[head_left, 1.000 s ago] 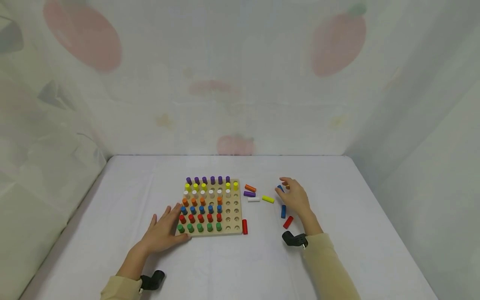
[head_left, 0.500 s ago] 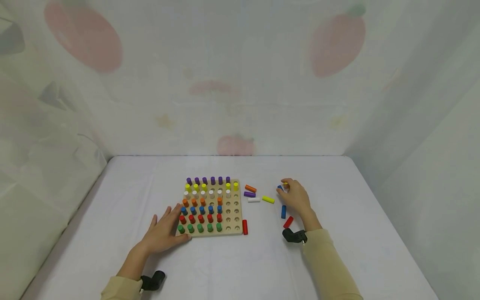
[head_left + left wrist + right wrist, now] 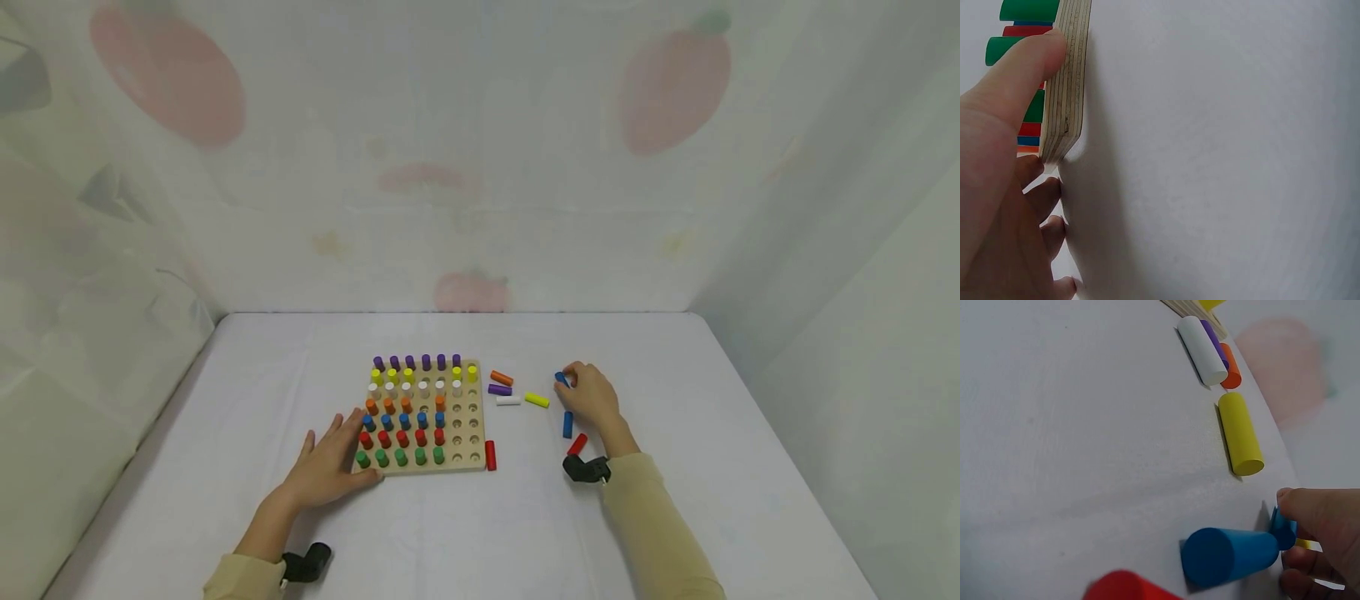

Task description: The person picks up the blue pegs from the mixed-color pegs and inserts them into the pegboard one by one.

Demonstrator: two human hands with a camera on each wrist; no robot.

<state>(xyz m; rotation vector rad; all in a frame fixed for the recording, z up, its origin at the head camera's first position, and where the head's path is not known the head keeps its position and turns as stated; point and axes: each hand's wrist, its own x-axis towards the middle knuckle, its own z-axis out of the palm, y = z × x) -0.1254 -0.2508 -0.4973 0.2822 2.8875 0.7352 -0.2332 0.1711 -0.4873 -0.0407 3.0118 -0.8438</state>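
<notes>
A wooden pegboard (image 3: 468, 417) stands on the white table with rows of coloured pegs upright in it and several bare holes at its right side. My left hand (image 3: 326, 467) rests at its near left corner, fingers spread, thumb (image 3: 1054, 50) against the near edge. To the right of the board, my right hand (image 3: 592, 396) pinches a blue peg (image 3: 1283, 532) between thumb and fingers, low at the table. A bit of yellow (image 3: 1302, 543) shows behind that peg, mostly hidden by the fingers. A second blue peg (image 3: 567, 424) lies just nearer.
Loose pegs lie between board and right hand: orange (image 3: 502, 378), purple (image 3: 500, 390), white (image 3: 507, 401) and yellow (image 3: 537, 400). One red peg (image 3: 491, 456) lies along the board's right edge, another red peg (image 3: 577, 444) near my right wrist. Hanging cloth (image 3: 465, 208) surrounds the table.
My right fingers have come down and together onto the far blue peg. The yellow bit seen by them half a second ago is hidden in the head view. My left hand stays put.
</notes>
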